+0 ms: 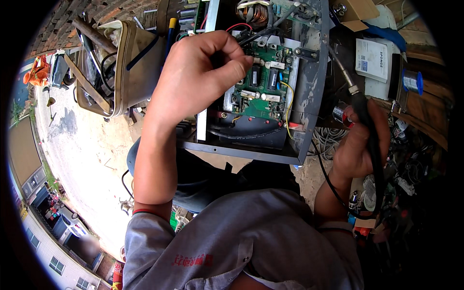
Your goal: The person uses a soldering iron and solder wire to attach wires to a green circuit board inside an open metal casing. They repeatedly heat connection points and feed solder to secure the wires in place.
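My left hand (193, 77) is over the upper left of a green circuit board (270, 110). Its thumb and forefinger are bent together near a pale part on the board; whatever they pinch, if anything, is hidden. In my right hand (355, 150) is a soldering iron (346, 75), gripped by its dark handle, its metal shaft pointing up and left, apart from the board. The board sits inside an open grey metal case (309, 92) with a copper coil (256, 15) at the back. A yellow wire (292, 96) curves down the board's right side.
To the left stands a dirty bucket (126, 92) full of tools. A red-rimmed solder spool (342, 115) lies beside my right hand, partly hidden. Farther right are a white box (371, 60) and a blue-rimmed spool (412, 82). Coiled cable (325, 137) lies below the case's right side.
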`<move>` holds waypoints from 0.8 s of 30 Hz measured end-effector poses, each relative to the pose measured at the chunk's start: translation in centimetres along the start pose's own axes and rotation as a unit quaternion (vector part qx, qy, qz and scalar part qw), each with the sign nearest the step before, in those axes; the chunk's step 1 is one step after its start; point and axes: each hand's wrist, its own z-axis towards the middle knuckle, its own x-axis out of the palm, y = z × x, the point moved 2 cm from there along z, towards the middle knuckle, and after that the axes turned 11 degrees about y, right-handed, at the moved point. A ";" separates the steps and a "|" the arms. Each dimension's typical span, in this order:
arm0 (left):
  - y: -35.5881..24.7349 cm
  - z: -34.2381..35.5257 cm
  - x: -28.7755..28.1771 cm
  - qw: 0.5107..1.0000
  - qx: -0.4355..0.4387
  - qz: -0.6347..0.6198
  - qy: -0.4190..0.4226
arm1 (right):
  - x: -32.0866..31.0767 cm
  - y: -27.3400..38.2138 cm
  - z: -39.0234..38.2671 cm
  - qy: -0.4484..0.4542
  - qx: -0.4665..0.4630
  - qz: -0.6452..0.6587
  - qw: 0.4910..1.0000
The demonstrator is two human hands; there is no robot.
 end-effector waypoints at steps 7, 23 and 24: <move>-0.1 0.1 0.0 0.998 -0.028 0.055 0.012 | -0.1 0.7 -0.9 -0.035 0.052 0.000 0.998; -0.7 0.4 1.6 0.966 0.050 0.237 -0.092 | 2.2 0.9 0.6 0.097 0.050 -0.030 0.994; -0.7 0.4 1.7 0.963 0.043 0.249 -0.093 | 2.4 0.9 0.7 0.090 0.044 -0.032 0.994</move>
